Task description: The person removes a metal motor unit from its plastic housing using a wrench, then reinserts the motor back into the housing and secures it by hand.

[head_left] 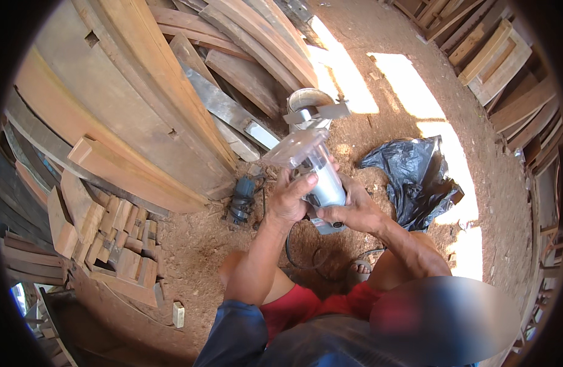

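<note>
Left hand (288,197) and right hand (361,209) gripping power tool (328,182), bucket (309,97) behind, black bag (414,177) rightward

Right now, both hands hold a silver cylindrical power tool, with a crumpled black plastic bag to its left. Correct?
Not quite: in the head view, the crumpled black plastic bag lies right of the silver cylindrical power tool, which the left hand and right hand do hold.

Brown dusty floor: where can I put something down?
The floor has room right of the crumpled black plastic bag and between the stacked wooden blocks and blue power tool. Upper left is crowded with long wooden boards.
</note>
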Demonstrator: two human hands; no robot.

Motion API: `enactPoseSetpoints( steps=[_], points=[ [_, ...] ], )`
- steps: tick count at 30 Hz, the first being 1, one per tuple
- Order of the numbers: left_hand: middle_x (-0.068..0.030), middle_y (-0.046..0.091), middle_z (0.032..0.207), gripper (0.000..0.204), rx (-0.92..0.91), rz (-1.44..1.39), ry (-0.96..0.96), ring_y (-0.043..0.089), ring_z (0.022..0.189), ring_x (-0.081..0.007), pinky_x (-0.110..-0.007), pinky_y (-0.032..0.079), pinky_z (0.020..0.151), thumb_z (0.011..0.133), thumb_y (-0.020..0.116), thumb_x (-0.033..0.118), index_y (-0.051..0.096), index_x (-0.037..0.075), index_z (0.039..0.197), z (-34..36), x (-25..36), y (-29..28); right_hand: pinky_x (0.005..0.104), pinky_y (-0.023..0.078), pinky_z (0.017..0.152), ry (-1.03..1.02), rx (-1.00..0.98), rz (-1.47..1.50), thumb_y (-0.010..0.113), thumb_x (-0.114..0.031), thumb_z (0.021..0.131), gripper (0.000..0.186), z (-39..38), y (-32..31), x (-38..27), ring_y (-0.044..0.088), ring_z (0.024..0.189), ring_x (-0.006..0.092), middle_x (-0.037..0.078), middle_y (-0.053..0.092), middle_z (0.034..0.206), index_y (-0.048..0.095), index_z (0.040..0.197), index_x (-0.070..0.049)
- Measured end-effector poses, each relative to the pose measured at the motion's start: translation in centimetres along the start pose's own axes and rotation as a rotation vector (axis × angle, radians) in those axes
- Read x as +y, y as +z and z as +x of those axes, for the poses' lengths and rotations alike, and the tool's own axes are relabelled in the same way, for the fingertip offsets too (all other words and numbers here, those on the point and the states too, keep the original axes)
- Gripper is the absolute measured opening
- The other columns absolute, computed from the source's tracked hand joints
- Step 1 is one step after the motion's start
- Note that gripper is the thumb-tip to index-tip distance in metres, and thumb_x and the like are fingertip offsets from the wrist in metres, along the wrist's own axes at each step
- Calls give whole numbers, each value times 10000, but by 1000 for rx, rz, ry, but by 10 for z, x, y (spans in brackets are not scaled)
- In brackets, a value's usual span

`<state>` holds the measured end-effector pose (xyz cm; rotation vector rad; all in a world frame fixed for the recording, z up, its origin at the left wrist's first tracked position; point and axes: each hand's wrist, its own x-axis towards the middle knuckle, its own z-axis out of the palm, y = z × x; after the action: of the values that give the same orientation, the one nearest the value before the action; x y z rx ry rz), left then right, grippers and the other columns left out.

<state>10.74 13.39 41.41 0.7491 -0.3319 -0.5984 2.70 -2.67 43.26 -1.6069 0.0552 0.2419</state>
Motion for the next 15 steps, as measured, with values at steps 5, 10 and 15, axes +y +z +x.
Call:
enactPoseSetpoints(
  steps=[5, 10, 15],
  points=[
    [-208, 599, 1305, 763, -71, 103, 43, 602, 1235, -376, -512, 502, 1050, 791, 780, 169, 417, -19, 1436, -2, 0, 2, 354, 504, 979, -43, -15, 91, 802, -54, 718, 892, -3, -2, -4, 570, 1169, 204, 128, 562, 1275, 334, 1470, 40],
    [-174, 600, 1282, 699, -45, 238, 38, 607, 1227, -320, -468, 516, 1029, 801, 767, 104, 447, -17, 1410, -2, 4, 5, 361, 453, 1036, -135, 6, 61, 834, -93, 714, 946, -1, -2, 4, 498, 1252, 198, 129, 506, 1339, 300, 1484, 33],
    [-145, 613, 1222, 612, 26, 251, 100, 648, 1118, -245, -415, 549, 964, 815, 751, 70, 484, -18, 1358, -3, -10, 4, 371, 408, 1062, -133, 62, -35, 859, -146, 713, 859, -2, -1, 0, 490, 1231, 200, 121, 514, 1283, 374, 1403, 22]
  ],
)
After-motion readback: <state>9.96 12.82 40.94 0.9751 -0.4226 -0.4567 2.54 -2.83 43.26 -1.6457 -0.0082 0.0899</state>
